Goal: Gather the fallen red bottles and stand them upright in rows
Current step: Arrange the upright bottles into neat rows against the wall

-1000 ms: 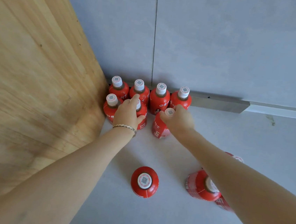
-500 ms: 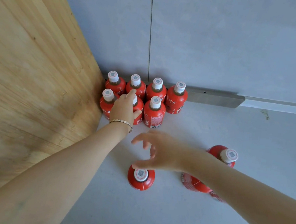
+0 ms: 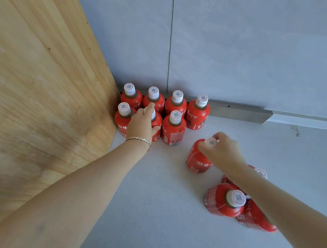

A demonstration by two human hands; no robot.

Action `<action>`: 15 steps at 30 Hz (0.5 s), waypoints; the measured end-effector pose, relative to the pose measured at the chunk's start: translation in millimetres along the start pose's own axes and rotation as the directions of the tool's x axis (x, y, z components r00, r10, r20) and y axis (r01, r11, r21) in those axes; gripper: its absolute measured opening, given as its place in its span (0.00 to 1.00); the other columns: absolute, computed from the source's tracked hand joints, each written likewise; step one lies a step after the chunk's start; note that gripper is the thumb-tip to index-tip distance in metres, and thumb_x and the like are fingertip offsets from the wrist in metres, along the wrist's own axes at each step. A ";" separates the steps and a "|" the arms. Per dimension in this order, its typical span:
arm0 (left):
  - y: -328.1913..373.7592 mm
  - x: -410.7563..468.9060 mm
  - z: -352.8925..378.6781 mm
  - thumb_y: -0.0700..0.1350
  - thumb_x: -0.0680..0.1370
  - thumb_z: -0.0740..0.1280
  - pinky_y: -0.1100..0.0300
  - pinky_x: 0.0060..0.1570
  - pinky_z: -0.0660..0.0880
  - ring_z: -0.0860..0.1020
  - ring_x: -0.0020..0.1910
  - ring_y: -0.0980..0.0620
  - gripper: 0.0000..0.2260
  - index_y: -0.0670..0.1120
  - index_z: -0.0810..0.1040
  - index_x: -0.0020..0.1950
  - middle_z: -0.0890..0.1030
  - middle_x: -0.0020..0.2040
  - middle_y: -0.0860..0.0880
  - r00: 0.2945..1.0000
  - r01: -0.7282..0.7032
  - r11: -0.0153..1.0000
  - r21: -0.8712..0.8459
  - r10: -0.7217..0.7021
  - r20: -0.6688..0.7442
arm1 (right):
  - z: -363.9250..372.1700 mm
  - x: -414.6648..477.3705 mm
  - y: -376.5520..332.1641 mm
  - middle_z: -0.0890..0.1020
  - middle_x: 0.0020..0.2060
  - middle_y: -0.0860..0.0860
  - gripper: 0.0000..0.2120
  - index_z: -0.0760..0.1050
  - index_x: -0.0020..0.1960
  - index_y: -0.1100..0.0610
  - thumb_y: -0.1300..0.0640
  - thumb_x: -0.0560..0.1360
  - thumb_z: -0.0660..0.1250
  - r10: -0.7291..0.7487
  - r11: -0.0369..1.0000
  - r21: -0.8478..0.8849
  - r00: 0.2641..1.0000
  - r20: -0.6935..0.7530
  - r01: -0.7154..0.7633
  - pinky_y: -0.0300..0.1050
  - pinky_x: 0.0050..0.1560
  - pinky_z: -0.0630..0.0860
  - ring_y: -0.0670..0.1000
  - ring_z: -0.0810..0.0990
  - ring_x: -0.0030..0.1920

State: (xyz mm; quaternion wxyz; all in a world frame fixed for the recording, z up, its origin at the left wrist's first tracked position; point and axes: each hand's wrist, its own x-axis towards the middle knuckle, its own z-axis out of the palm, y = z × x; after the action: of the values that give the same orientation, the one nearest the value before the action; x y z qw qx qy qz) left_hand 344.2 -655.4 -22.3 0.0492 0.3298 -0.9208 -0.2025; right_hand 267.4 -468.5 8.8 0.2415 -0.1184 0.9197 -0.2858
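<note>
Grey floor [image 3: 149, 213] met the wooden panel [image 3: 41, 90] where capped red bottles [image 3: 198, 113] stood in rows. Left hand [image 3: 141, 124] clasped one row bottle [image 3: 156, 123], hiding its cap; right hand [image 3: 221, 149] pinched a blurred bottle [image 3: 197, 159] by the cap.

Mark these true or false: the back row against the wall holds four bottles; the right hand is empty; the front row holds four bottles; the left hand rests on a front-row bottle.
1. Back row holds four upright bottles. True.
2. Right hand is empty. False: its grip is on the cap end of a red bottle.
3. Front row holds four. False: three.
4. Left hand rests on the middle front-row bottle. True.
</note>
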 end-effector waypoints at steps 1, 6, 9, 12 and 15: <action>-0.2 -0.4 0.7 0.43 0.75 0.68 0.51 0.59 0.73 0.72 0.63 0.41 0.30 0.46 0.59 0.74 0.73 0.63 0.40 1.000 -0.006 1.000 -0.005 0.006 -0.005 | -2.6 9.8 -0.9 0.77 0.43 0.54 0.16 0.73 0.53 0.59 0.50 0.72 0.67 0.015 1.000 0.018 0.999 -0.046 -0.014 0.40 0.32 0.70 0.54 0.77 0.41; 4.8 -6.8 8.5 0.39 0.75 0.66 0.49 0.68 0.66 0.64 0.70 0.39 0.26 0.49 0.63 0.72 0.65 0.70 0.38 0.998 -0.023 1.000 -0.010 0.022 -0.057 | 1.8 40.9 -13.0 0.83 0.42 0.56 0.17 0.74 0.56 0.62 0.50 0.74 0.66 -0.008 0.963 0.269 1.000 -0.004 0.009 0.48 0.48 0.79 0.56 0.82 0.45; 14.8 -7.9 16.3 0.39 0.68 0.71 0.41 0.70 0.63 0.63 0.71 0.34 0.27 0.42 0.70 0.67 0.64 0.71 0.34 0.967 -0.131 0.989 0.067 0.143 -0.212 | 10.9 41.9 -12.7 0.80 0.50 0.57 0.21 0.69 0.65 0.61 0.56 0.74 0.66 -0.027 0.984 0.175 0.999 -0.019 0.030 0.49 0.52 0.76 0.57 0.79 0.52; 25.1 -4.8 23.1 0.51 0.64 0.75 0.37 0.68 0.62 0.70 0.67 0.36 0.32 0.41 0.73 0.64 0.74 0.65 0.37 0.944 -0.217 0.957 0.191 0.256 -0.210 | 23.3 43.1 2.6 0.77 0.59 0.58 0.28 0.63 0.68 0.59 0.55 0.72 0.70 0.069 0.994 0.083 0.996 0.059 -0.074 0.52 0.56 0.77 0.60 0.78 0.58; 28.3 1.7 23.5 0.54 0.64 0.75 0.41 0.72 0.57 0.73 0.65 0.39 0.33 0.43 0.73 0.65 0.79 0.58 0.41 0.939 -0.270 0.932 0.241 0.310 -0.148 | 34.5 47.5 8.5 0.77 0.61 0.60 0.29 0.66 0.66 0.61 0.56 0.69 0.73 0.113 0.968 0.216 0.991 0.075 -0.127 0.56 0.56 0.79 0.61 0.81 0.54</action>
State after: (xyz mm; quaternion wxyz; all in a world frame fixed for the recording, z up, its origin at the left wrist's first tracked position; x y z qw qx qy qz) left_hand 321.0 -628.7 -32.4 0.1269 0.2104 -0.9675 -0.0601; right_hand 243.7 -494.7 -38.9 0.2984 -0.0438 0.8799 -0.3673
